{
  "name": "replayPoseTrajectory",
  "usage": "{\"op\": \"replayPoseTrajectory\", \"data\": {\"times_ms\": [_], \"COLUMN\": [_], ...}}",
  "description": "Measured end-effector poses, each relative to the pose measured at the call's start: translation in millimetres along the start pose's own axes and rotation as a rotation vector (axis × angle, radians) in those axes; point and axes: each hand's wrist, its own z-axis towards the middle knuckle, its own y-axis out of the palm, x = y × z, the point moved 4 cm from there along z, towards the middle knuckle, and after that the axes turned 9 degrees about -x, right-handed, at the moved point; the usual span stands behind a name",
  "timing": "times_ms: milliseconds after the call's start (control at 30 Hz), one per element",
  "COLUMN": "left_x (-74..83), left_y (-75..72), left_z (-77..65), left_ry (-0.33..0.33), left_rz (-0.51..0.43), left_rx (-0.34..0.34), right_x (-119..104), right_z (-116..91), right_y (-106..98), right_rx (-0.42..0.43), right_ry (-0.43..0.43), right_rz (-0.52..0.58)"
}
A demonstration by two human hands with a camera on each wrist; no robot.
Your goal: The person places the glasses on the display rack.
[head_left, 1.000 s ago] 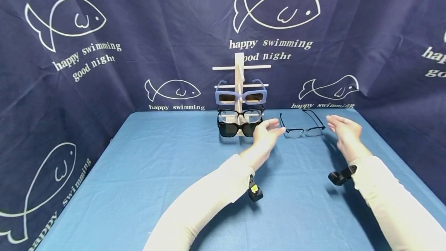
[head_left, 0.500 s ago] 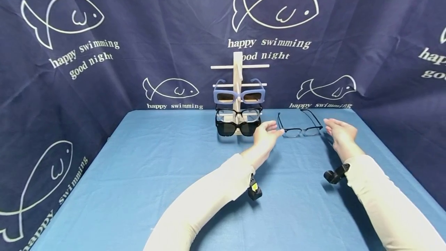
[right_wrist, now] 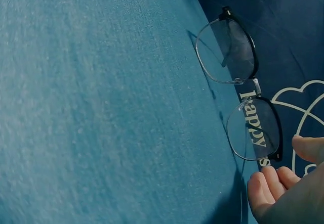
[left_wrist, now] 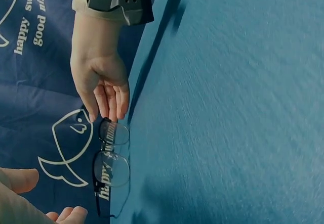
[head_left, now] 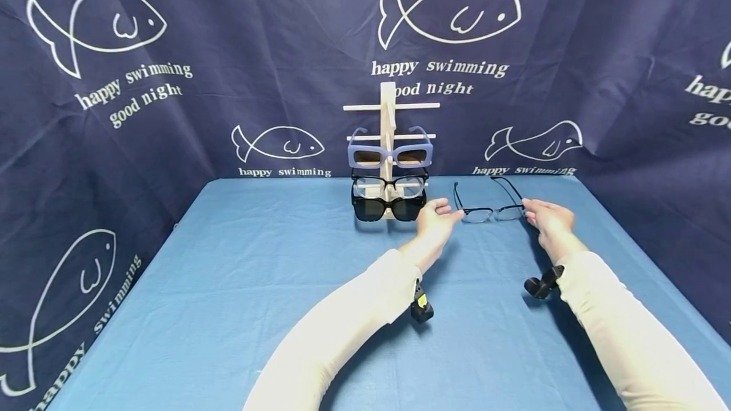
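Note:
A pair of eyeglasses [head_left: 508, 212] with dark upper rims and clear lenses lies on the blue cloth, temples spread toward the back. Just left of it is my left hand [head_left: 435, 228], thumb tip close by the frame's left corner. My right hand [head_left: 553, 224] has its fingertips right at the right corner. In the right wrist view, thumb and fingers stand apart beside the end of the eyeglasses [right_wrist: 276, 155]. The left wrist view shows the right hand [left_wrist: 104, 77] with loosely bent fingers at the far end, and part of my left hand [left_wrist: 23, 206] apart from the near end.
A light wooden display stand [head_left: 388, 97] rises left of my left hand. It carries blue-framed sunglasses [head_left: 390, 156], black-framed clear eyeglasses [head_left: 390, 181] and black sunglasses [head_left: 371, 209]; its top bar bears nothing. A navy fish-print curtain [head_left: 308, 68] hangs behind the table [head_left: 263, 284].
My right hand has moved left, from apart from the eyeglasses to their right corner. The left hand stays nearly in place. The whole head view has shifted slightly.

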Motion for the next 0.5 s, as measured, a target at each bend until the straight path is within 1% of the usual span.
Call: {"op": "replayPoseTrajectory", "data": {"times_ms": [100, 233, 433, 500], "left_x": [-1.6, -3.7, -5.5, -7.2], "left_y": [0.2, 1.6, 6.6, 9.4], "left_z": [3.5, 7.1, 12.5, 14.5], "left_ry": [-0.004, -0.002, 0.033, 0.031], "left_rz": [0.015, 0.028, 0.039, 0.043], "left_rx": [0.004, 0.005, 0.049, 0.056], "right_x": [1.0, 2.2, 3.4, 3.9], "right_z": [1.2, 3.0, 6.0, 5.9], "right_y": [1.5, 2.1, 2.3, 2.3], "right_rx": [-0.001, 0.022, 0.015, 0.017], "right_ry": [0.003, 0.022, 0.019, 0.024], "right_rz": [0.023, 0.012, 0.043, 0.056]}}
